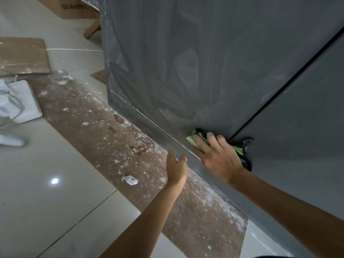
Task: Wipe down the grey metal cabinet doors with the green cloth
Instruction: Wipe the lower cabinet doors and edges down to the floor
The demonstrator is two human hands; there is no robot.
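A grey metal cabinet fills the upper right. Its left door carries dusty streaks, and a dark gap separates it from the right door. My right hand presses the green and black cloth flat against the bottom of the left door, close to the gap, with fingers spread straight. My left hand hovers open just left of it, fingertips near the cabinet's bottom edge, holding nothing.
Brown cardboard spattered with white dust lies along the cabinet's base, with a scrap of white paper on it. A white fan base, a cardboard sheet and a box sit on the tiled floor at left.
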